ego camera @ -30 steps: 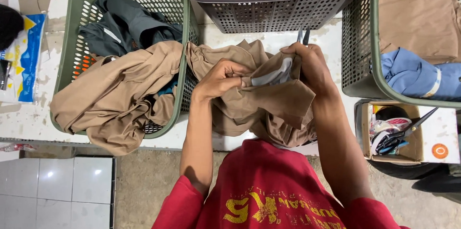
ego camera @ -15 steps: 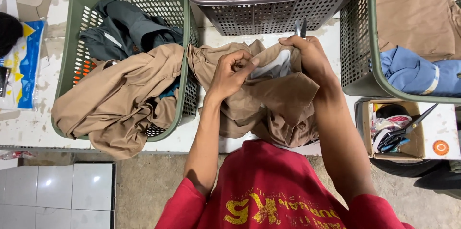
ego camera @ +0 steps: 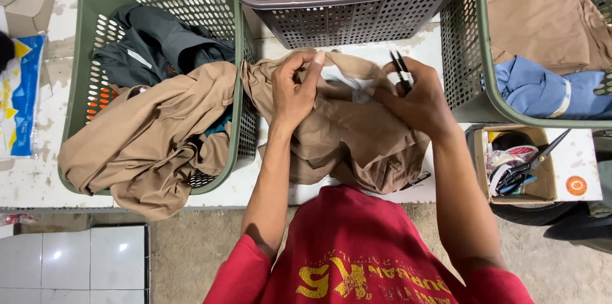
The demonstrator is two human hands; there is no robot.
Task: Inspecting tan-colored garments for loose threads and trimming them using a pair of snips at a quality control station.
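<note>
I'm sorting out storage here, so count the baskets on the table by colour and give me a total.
Green baskets: 2, the left green basket with tan and dark garments, and the right green basket with tan and blue cloth.
Grey baskets: 1, the grey basket at the top, holding tan garments.
Total: 3 baskets.

A worn white worktop (ego camera: 38, 176) carries a green basket (ego camera: 233, 87), a grey basket (ego camera: 357, 20), another green basket (ego camera: 475, 55), a tan garment (ego camera: 344, 144), a small cardboard box (ego camera: 548, 180) and a blue-yellow packet (ego camera: 22, 94).

Right grip (ego camera: 417, 97) perhaps hides thread snips (ego camera: 401, 69) handle.
</note>
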